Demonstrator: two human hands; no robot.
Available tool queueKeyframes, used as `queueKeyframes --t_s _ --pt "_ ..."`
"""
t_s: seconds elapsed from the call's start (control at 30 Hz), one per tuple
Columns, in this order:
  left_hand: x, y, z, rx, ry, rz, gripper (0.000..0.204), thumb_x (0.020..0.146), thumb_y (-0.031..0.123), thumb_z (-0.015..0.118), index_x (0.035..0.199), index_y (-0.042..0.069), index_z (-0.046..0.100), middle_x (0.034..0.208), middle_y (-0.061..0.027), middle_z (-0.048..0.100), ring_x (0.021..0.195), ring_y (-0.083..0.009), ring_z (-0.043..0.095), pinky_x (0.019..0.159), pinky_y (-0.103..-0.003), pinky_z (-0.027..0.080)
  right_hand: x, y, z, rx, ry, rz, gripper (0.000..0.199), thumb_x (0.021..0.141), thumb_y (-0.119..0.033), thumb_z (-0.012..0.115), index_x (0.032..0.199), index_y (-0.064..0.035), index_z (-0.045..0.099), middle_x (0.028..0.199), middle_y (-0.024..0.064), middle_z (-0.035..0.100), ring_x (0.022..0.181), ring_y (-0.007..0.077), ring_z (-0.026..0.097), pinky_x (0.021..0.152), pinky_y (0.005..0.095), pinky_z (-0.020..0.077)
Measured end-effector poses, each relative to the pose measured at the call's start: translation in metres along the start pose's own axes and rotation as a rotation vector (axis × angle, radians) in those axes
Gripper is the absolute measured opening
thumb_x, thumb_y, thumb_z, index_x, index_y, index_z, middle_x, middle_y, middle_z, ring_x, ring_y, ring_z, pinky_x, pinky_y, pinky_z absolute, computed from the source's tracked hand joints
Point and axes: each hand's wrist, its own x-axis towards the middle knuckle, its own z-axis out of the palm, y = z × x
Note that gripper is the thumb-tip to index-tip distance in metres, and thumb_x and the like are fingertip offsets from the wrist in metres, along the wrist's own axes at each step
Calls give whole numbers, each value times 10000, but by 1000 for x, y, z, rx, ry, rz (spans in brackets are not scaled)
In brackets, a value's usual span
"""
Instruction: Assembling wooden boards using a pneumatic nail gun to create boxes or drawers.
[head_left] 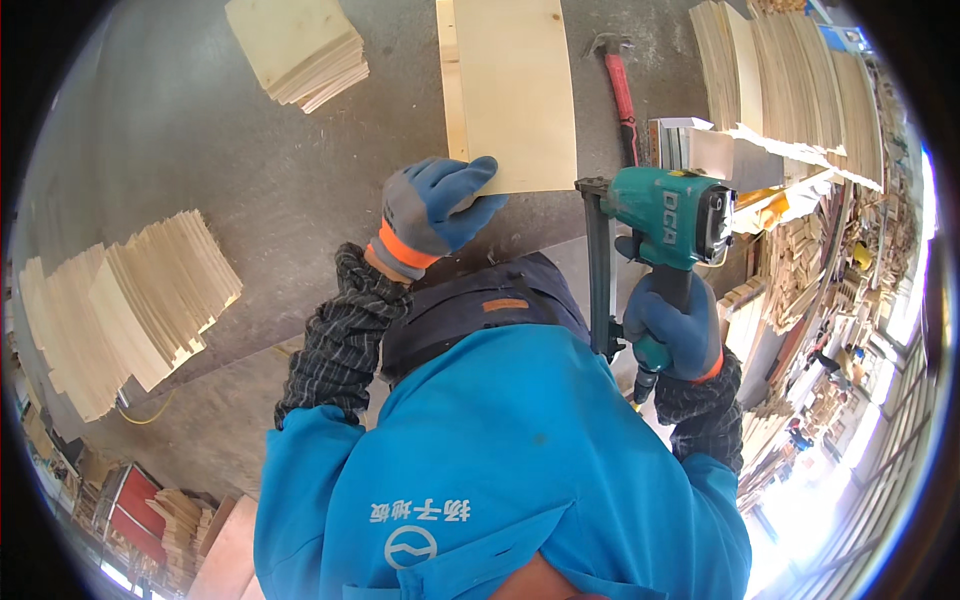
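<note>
A pale wooden board point(520, 100) lies on the grey work surface in front of me, its near end close to my waist. Along its left side shows a narrower wooden strip point(452, 90), partly covered by the board. My left hand point(438, 205), in a grey and blue glove with an orange cuff, is closed on the board's near left corner, fingers on top. To the right of the board, my gloved right hand point(680, 322) grips a teal nail gun point(655, 215) by its handle. The gun's nose is beside the board's near right corner; whether they touch, I cannot tell.
A hammer point(622, 95) with a red and black handle lies right of the board. Stacks of thin boards stand at far left point(300, 50), left point(140, 305) and far right point(780, 75). A small box point(690, 145) sits behind the gun. More timber fills the right side.
</note>
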Motion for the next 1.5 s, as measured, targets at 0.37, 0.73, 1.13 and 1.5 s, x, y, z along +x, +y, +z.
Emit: queueKeyframes --t_s 0.37,0.73,1.13,1.5 --pt "2 0 -4 -32 -31 -20 316 819 180 918 1094 92 791 974 -84 813 741 -270 771 646 -373 611 3 1 19 -72 65 0 186 861 -164 608 767 -8 647 683 70 646 614 158 599 587 313 460" --pt "4 2 -5 -19 -8 -34 338 811 207 927 1098 86 796 918 -74 793 744 -273 766 648 -376 612 4 -4 18 -8 -24 -3 619 882 -169 619 1451 72 582 725 76 665 640 150 637 619 302 513" --pt "0 13 14 29 110 -15 368 775 172 957 1076 96 759 893 -78 789 708 -283 763 623 -384 605 -18 -21 28 -9 104 -107 223 870 -148 609 941 48 685 664 72 632 571 155 600 545 317 470" --pt "-6 17 37 -30 85 -116 416 761 146 948 1141 94 786 905 -93 787 730 -293 764 649 -387 609 7 -21 40 -61 -30 -8 170 895 -102 655 990 34 616 728 96 677 631 172 665 607 337 545"
